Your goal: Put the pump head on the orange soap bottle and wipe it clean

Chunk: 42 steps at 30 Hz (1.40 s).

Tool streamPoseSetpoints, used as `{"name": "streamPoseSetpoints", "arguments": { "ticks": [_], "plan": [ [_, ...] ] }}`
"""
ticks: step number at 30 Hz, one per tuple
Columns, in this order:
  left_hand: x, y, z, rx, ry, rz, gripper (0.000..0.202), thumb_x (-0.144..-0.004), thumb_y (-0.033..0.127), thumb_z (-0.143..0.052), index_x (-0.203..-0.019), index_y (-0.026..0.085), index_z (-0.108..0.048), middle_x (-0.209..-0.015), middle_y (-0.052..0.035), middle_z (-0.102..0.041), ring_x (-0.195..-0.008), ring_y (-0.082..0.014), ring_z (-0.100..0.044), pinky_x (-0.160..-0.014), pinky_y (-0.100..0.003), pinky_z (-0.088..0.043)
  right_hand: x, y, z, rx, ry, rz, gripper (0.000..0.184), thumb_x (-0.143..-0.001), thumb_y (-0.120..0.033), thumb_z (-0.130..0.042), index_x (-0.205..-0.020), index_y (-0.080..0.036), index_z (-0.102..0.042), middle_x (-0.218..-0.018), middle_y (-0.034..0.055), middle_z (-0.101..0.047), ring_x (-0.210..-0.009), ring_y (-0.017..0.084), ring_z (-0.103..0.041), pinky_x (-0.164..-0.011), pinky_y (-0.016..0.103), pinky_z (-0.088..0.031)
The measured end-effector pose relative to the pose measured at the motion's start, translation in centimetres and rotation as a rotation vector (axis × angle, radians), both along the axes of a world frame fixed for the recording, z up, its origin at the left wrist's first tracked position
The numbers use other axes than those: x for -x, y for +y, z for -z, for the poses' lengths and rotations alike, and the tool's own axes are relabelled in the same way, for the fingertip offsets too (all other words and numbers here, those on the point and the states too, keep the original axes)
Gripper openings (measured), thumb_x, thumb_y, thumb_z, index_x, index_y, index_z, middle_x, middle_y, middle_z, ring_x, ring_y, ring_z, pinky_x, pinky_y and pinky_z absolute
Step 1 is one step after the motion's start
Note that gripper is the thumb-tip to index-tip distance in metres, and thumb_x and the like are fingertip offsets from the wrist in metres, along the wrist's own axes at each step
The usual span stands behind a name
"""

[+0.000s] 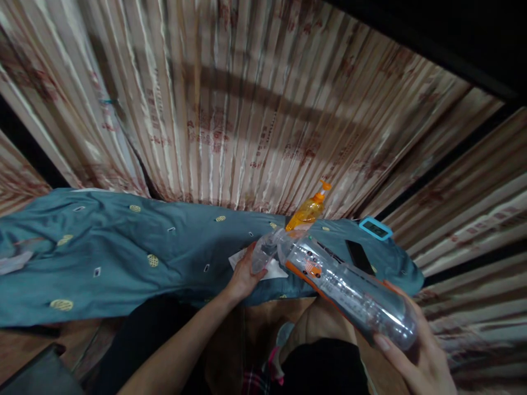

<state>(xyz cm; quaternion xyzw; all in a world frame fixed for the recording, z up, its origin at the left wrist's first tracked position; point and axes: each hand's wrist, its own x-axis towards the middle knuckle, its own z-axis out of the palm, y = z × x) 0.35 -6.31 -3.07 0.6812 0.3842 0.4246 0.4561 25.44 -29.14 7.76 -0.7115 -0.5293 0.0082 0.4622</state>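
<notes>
My right hand (420,356) at the lower right grips the base of a large clear plastic bottle (349,288) with an orange-edged label, held tilted with its mouth toward the upper left. My left hand (245,274) is closed around a small clear plastic cup (263,253) right at the bottle's mouth, above a white paper sheet (274,270) that lies on the teal cloth (123,247).
An orange pump bottle (309,209) stands behind the clear bottle. A blue-framed device (375,229) and a dark phone (359,256) lie on the cloth to the right. Striped curtains (247,109) hang behind. A dark object (33,376) sits at the lower left.
</notes>
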Motion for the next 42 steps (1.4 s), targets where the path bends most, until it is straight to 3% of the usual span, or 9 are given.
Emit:
{"name": "streamPoseSetpoints", "arguments": {
  "ticks": [4, 9, 14, 19, 24, 26, 31, 36, 42],
  "plan": [
    [0.0, 0.0, -0.2, 0.020, 0.007, 0.017, 0.080, -0.074, 0.015, -0.076, -0.148, 0.024, -0.047, -0.145, -0.0095, -0.065, -0.136, -0.0295, -0.061, -0.122, -0.049, -0.043, 0.2, 0.1, -0.1, 0.009, 0.010, -0.009, 0.075, -0.083, -0.055, -0.074, -0.147, -0.023, -0.053, -0.143, 0.0045, -0.062, -0.129, 0.022, -0.062, -0.104, 0.021, -0.048],
    [0.1, 0.0, -0.3, 0.017, -0.007, 0.012, 0.080, -0.073, 0.016, -0.077, -0.148, 0.021, -0.048, -0.144, -0.0111, -0.066, -0.135, -0.0310, -0.061, -0.122, -0.050, -0.043, 0.9, 1.1, -1.2, 0.017, -0.080, -0.037, 0.092, -0.072, -0.067, -0.076, -0.147, -0.020, -0.051, -0.139, 0.0121, -0.061, -0.131, 0.035, -0.057, -0.107, 0.041, -0.051],
    [0.0, 0.0, -0.3, 0.017, -0.019, 0.018, 0.078, -0.074, 0.016, -0.077, -0.146, 0.022, -0.050, -0.142, -0.0096, -0.068, -0.134, -0.0304, -0.063, -0.121, -0.050, -0.043, 2.0, 2.1, -2.3, 0.027, -0.125, -0.044, 0.099, -0.067, -0.072, -0.077, -0.147, -0.021, -0.050, -0.138, 0.0126, -0.059, -0.135, 0.038, -0.052, -0.108, 0.044, -0.051],
    [-0.1, -0.1, -0.5, 0.029, 0.001, 0.004, 0.079, -0.074, 0.017, -0.078, -0.147, 0.020, -0.049, -0.145, -0.0120, -0.065, -0.136, -0.0322, -0.061, -0.122, -0.049, -0.043, 1.1, 0.9, -1.4, 0.029, -0.051, -0.039, 0.088, -0.074, -0.065, -0.076, -0.146, -0.020, -0.052, -0.137, 0.0120, -0.061, -0.129, 0.034, -0.058, -0.105, 0.040, -0.052],
    [-0.1, 0.0, -0.5, 0.017, 0.000, 0.016, 0.079, -0.074, 0.015, -0.077, -0.147, 0.024, -0.049, -0.141, -0.0079, -0.069, -0.132, -0.0292, -0.065, -0.119, -0.046, -0.045, 0.2, 0.0, -0.5, -0.015, 0.050, -0.044, 0.073, -0.082, -0.053, -0.076, -0.144, -0.020, -0.054, -0.141, 0.0047, -0.062, -0.126, 0.018, -0.061, -0.105, 0.015, -0.044],
    [-0.2, 0.0, -0.4, 0.016, 0.002, 0.020, 0.079, -0.074, 0.015, -0.076, -0.147, 0.024, -0.048, -0.139, -0.0076, -0.070, -0.129, -0.0286, -0.066, -0.118, -0.046, -0.047, 0.3, -0.1, -0.6, -0.013, 0.079, -0.051, 0.075, -0.081, -0.052, -0.078, -0.144, -0.020, -0.054, -0.142, 0.0038, -0.061, -0.127, 0.017, -0.060, -0.105, 0.013, -0.043],
    [-0.1, 0.1, -0.2, 0.009, 0.015, 0.030, 0.080, -0.074, 0.017, -0.076, -0.147, 0.024, -0.046, -0.134, -0.0071, -0.072, -0.126, -0.0293, -0.067, -0.115, -0.047, -0.049, 0.5, 0.0, -1.2, 0.018, 0.136, -0.020, 0.081, -0.075, -0.055, -0.081, -0.143, -0.022, -0.054, -0.143, 0.0052, -0.061, -0.130, 0.023, -0.058, -0.106, 0.023, -0.044],
    [0.0, 0.1, -0.4, 0.009, 0.041, 0.026, 0.079, -0.075, 0.018, -0.075, -0.148, 0.022, -0.045, -0.137, -0.0085, -0.070, -0.129, -0.0308, -0.066, -0.115, -0.047, -0.049, 0.3, 0.1, -1.5, 0.074, 0.215, 0.017, 0.087, -0.066, -0.060, -0.084, -0.140, -0.025, -0.055, -0.145, 0.0099, -0.059, -0.135, 0.038, -0.052, -0.119, 0.053, -0.035],
    [-0.1, -0.2, -0.8, 0.006, 0.075, 0.029, 0.079, -0.078, 0.014, -0.071, -0.151, 0.013, -0.042, -0.138, -0.0112, -0.069, -0.130, -0.0336, -0.065, -0.115, -0.046, -0.049, -0.1, -0.5, -1.4, 0.132, 0.091, -0.051, 0.074, -0.081, -0.054, -0.077, -0.148, -0.040, -0.046, -0.150, 0.0023, -0.054, -0.139, 0.033, -0.049, -0.123, 0.052, -0.032]
  ]
}}
